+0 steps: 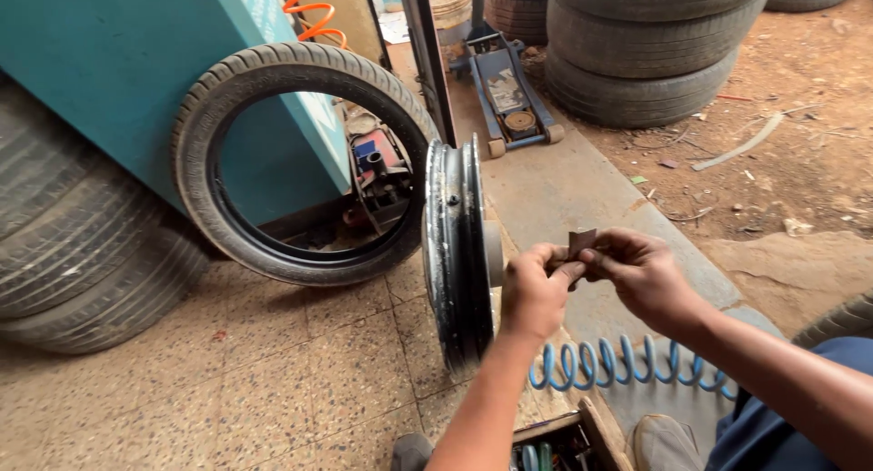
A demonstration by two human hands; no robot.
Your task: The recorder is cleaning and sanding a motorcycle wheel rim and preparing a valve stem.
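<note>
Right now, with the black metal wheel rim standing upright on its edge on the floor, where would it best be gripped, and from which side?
Probably at the top of the black metal wheel rim, coming down from above. It stands on edge with its upper arc free, and its raised flanges give fingers a lip to curl over. Both the left hand and right hand are busy pinching a small brown piece beside it.

I see even daylight, brightest on the dirt ground (pixel 800 162) at upper right. Shadows are soft; a faint one lies under the leaning tyre (pixel 300 162) on the tiled floor (pixel 273 371). No glare. Centre is sharp, my forearms at the bottom edge slightly soft. Wide lens bends the left and top edges.
</note>
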